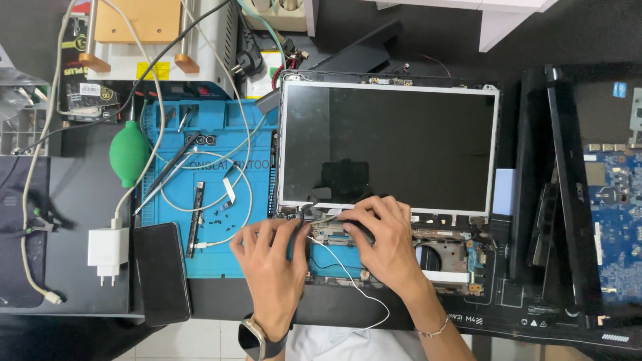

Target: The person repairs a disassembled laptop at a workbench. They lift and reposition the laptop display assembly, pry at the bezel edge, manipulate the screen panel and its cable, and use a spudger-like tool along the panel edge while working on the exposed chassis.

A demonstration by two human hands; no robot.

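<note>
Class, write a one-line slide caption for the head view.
Both hands, left and right, work at the hinge of a bare laptop screen.

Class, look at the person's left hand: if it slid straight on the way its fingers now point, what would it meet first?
The left hand points up and right, toward the metal hinge bracket at the laptop screen's lower left corner; that likely comes first, then the screen's bottom edge. Depth is unclear.

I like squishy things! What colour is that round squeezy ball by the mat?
Green: the ball, head view.

One laptop screen (390,148), one phone (161,271), one white charger (108,252), one green blower (128,153).
</note>
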